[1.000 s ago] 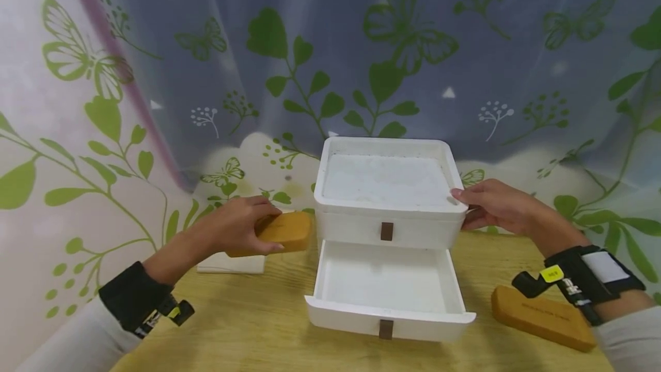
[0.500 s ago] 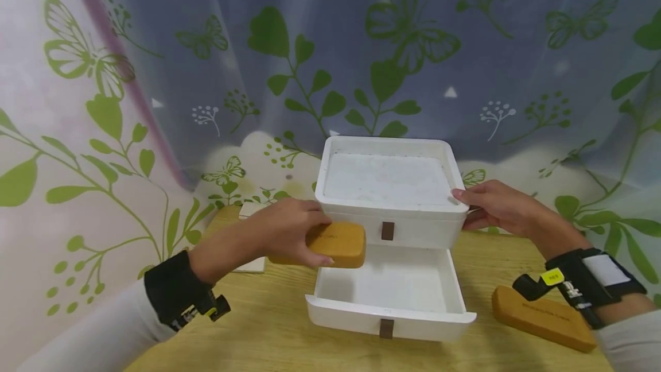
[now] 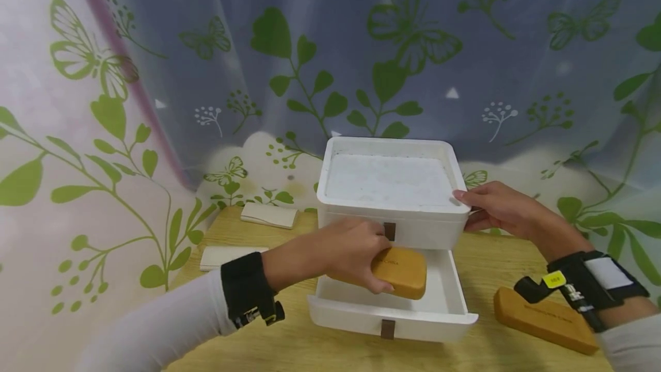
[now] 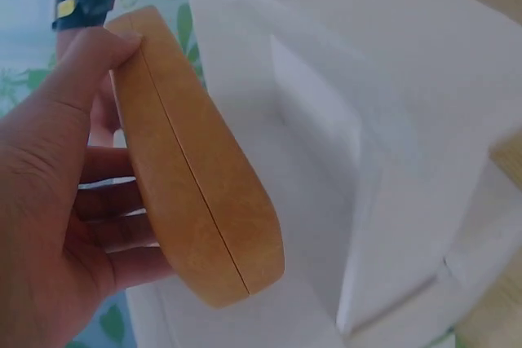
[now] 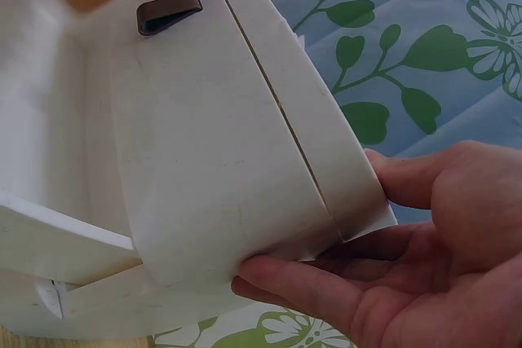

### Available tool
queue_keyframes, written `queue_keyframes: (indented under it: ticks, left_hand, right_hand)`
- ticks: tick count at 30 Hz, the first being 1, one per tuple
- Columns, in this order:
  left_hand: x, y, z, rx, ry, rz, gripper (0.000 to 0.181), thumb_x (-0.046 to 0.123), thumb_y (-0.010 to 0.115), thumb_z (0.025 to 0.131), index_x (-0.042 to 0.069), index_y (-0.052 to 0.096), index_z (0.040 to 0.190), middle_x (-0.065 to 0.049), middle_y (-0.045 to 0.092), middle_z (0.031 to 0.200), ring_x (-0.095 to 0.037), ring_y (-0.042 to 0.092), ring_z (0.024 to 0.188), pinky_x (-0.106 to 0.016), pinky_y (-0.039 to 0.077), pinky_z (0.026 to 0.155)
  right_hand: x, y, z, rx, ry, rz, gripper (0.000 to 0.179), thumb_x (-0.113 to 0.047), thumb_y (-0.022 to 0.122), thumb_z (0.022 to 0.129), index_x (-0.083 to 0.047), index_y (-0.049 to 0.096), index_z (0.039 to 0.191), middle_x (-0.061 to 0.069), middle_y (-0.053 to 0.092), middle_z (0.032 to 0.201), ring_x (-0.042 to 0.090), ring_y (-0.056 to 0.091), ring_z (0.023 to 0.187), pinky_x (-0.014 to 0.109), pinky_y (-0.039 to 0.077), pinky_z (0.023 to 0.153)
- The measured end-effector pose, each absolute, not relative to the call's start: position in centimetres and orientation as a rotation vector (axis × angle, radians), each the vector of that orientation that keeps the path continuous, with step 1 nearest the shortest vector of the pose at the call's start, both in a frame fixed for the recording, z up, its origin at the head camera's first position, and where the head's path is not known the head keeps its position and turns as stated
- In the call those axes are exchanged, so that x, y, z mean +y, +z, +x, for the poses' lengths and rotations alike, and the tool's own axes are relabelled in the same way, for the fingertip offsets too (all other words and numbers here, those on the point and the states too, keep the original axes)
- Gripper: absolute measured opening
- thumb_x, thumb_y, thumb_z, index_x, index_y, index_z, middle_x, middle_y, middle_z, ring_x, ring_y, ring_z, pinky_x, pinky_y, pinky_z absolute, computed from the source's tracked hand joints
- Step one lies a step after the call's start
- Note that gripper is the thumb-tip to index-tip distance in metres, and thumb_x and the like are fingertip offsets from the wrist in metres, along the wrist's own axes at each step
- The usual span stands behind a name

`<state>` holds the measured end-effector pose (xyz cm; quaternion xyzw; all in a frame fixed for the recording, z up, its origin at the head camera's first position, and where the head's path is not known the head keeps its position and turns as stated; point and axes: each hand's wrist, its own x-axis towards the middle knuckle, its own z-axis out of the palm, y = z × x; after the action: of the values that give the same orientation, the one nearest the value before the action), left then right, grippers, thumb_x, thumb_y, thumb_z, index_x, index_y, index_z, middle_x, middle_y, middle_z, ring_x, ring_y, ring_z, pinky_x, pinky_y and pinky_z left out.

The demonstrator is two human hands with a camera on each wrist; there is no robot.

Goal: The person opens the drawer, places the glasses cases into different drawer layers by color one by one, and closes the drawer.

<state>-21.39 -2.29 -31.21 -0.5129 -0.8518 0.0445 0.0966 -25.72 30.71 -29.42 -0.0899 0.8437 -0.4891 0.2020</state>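
Observation:
My left hand (image 3: 356, 251) grips a tan glasses case (image 3: 405, 271) at one end and holds it over the pulled-out lower drawer (image 3: 439, 325). In the left wrist view the thumb lies near the top end of the case (image 4: 183, 152), whose seam runs lengthwise, and the fingers support its other side. My right hand (image 3: 503, 208) holds the right front corner of the white drawer unit (image 3: 428, 231), thumb at the top rim and fingers against the side. The drawer's inside (image 3: 446, 283) shows white beside the case. The upper drawer is closed, with a brown tab (image 5: 170, 12) on its front.
A second tan glasses case (image 3: 542, 323) lies on the wooden table (image 3: 279, 340), right of the unit, partly under the right wrist. Two flat cream pieces, one farther back (image 3: 268, 216) and one nearer (image 3: 227, 256), lie at left. A patterned curtain (image 3: 310, 102) hangs behind.
My left hand has carried the glasses case rightward from left of the unit to over the open drawer, uncovering the cream pieces. The right hand stays on the unit's corner.

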Motion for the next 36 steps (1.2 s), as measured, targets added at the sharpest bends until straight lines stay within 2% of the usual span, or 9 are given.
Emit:
queue_keyframes:
  ticks: [4,7,16,23,28,36]
  left_hand:
    - [-0.4,-32.4,-21.6,-2.517,0.159,-1.519,0.052,0.07,0.072,0.082,0.02,0.074,0.091,0.01,0.059,0.079,-0.004,0.05,0.064,-0.017,0.037,0.053]
    - [0.4,-33.3,-21.8,-2.568,0.146,-1.53,0.05,0.069,0.073,0.082,0.019,0.071,0.085,0.011,0.056,0.076,-0.003,0.049,0.062,-0.015,0.035,0.052]
    - [1.1,-36.1,-22.5,-2.709,0.134,-1.615,0.047,0.063,0.072,0.087,0.017,0.066,0.081,0.01,0.053,0.074,-0.003,0.049,0.066,-0.013,0.037,0.055]
    - [1.2,-37.2,-23.0,-2.729,0.153,-1.608,0.047,0.062,0.072,0.088,0.017,0.065,0.079,0.01,0.051,0.072,-0.003,0.047,0.063,-0.013,0.034,0.051]
    - [1.3,-37.2,-22.8,-2.709,0.209,-1.596,0.044,0.06,0.073,0.089,0.016,0.067,0.081,0.009,0.056,0.079,-0.002,0.049,0.066,-0.013,0.038,0.053]
    - [0.9,-37.4,-22.4,-2.7,0.226,-1.6,0.042,0.053,0.076,0.09,0.013,0.073,0.102,0.004,0.063,0.097,-0.001,0.052,0.076,-0.011,0.045,0.061]
  right_hand:
    - [30.9,-29.5,-25.7,2.359,-1.363,-0.263,0.066,-0.036,0.046,0.112,0.018,0.04,0.149,0.012,0.073,0.125,0.02,0.076,0.105,0.037,0.064,0.092]
    - [30.9,-29.5,-25.8,2.362,-1.356,-0.279,0.066,-0.037,0.047,0.112,0.017,0.041,0.149,0.013,0.072,0.127,0.02,0.076,0.106,0.039,0.063,0.094]
    - [30.7,-29.6,-25.8,2.38,-1.355,-0.255,0.066,-0.037,0.047,0.112,0.018,0.042,0.148,0.017,0.07,0.131,0.021,0.075,0.108,0.04,0.063,0.095]
    - [30.7,-29.5,-25.7,2.392,-1.352,-0.244,0.066,-0.037,0.048,0.111,0.018,0.042,0.148,0.016,0.07,0.129,0.021,0.076,0.107,0.041,0.063,0.096]
    - [30.8,-29.5,-25.7,2.404,-1.346,-0.249,0.066,-0.037,0.048,0.111,0.017,0.042,0.148,0.018,0.069,0.131,0.022,0.076,0.108,0.04,0.063,0.095]
    - [30.7,-29.6,-25.5,2.402,-1.356,-0.231,0.066,-0.037,0.048,0.111,0.018,0.041,0.148,0.018,0.071,0.129,0.021,0.076,0.106,0.038,0.063,0.093]
